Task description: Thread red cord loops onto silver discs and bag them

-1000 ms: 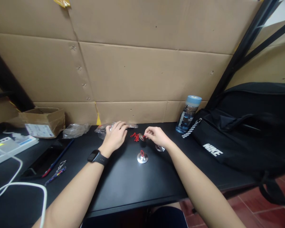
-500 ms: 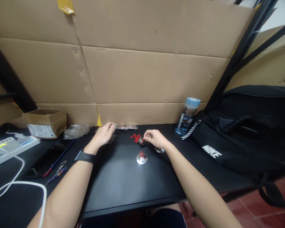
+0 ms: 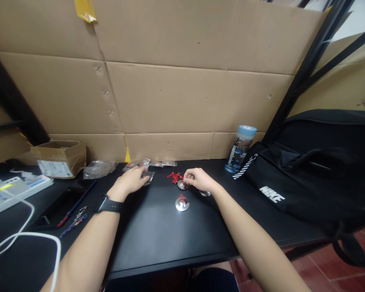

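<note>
Right hand (image 3: 200,179) pinches the far-center finger cymbal (image 3: 182,186) at its top, presumably because the cord loop there suits fingertips; left hand (image 3: 130,181) covers far-left plastic packets (image 3: 151,177), grip unclear.

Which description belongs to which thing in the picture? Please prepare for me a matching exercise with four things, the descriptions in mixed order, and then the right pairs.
Things:
1. Left hand
2. Right hand
3. Water bottle
4. Backpack

Descriptions:
A. Black, with white letters
B. At a metal disc, with a tangled red cord nearby
C. At the small clear plastic packets
D. Has a blue lid

Pairs: 1-C, 2-B, 3-D, 4-A
</note>
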Available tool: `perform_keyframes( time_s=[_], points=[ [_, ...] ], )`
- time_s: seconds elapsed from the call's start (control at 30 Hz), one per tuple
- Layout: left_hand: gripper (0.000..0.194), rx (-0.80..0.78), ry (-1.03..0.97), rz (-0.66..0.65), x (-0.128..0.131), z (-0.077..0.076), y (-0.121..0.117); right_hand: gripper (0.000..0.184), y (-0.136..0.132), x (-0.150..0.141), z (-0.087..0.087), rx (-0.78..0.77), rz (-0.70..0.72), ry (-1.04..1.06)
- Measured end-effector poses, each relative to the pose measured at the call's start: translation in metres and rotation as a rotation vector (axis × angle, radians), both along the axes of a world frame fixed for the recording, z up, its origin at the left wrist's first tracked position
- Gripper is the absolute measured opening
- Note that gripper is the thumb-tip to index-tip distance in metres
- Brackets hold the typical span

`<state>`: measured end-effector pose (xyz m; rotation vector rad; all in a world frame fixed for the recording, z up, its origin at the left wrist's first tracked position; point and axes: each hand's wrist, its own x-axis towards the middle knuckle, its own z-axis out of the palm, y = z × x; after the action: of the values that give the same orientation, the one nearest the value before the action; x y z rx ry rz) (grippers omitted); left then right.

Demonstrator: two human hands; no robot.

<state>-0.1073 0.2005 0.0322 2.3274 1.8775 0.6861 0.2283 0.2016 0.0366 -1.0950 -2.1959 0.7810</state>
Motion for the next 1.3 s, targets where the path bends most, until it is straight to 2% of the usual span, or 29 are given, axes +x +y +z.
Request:
perform_keyframes(
  time_s=[0.13,0.2,0.37,0.47,0.57,0.67,0.8,0.97,1.07,1.3],
  points=[
    [0.037,0.074,0.004,-0.243,0.026,0.012,-0.01,0.006,0.0,-0.001,0.0,-0.003,0.006,-0.018],
    [0.037,0.045,-0.033,-0.303,0.034,0.017,-0.014,0.007,0.0,-0.001,-0.001,-0.01,0.015,-0.014],
    [0.027,-0.205,-0.037,-0.448,0.042,0.016,-0.018,0.01,0.001,-0.001,-0.003,-0.04,0.042,-0.002],
    [0.025,-0.146,-0.004,-0.497,0.048,0.013,-0.02,0.01,0.001,-0.002,-0.004,-0.045,0.046,-0.008],
    [0.037,-0.035,-0.007,-0.569,0.057,0.01,-0.024,0.009,0.001,-0.003,-0.005,-0.038,0.051,-0.02],
    [0.053,-0.069,0.003,-0.658,0.065,0.008,-0.027,0.008,0.0,-0.005,-0.005,-0.036,0.056,-0.028],
    [0.051,-0.129,0.121,-0.631,0.068,0.004,-0.028,0.005,-0.002,-0.008,-0.005,-0.023,0.086,-0.043],
    [0.041,-0.048,0.187,-0.513,0.07,0.001,-0.028,0.024,-0.002,-0.009,-0.006,0.125,0.082,-0.111],
    [0.039,-0.026,0.216,-0.457,0.072,0.001,-0.03,0.028,-0.002,-0.008,-0.005,0.142,0.09,-0.154],
    [0.046,-0.095,0.216,-0.482,0.075,-0.003,-0.029,0.026,-0.003,-0.008,-0.004,0.176,0.103,-0.194]
  ],
)
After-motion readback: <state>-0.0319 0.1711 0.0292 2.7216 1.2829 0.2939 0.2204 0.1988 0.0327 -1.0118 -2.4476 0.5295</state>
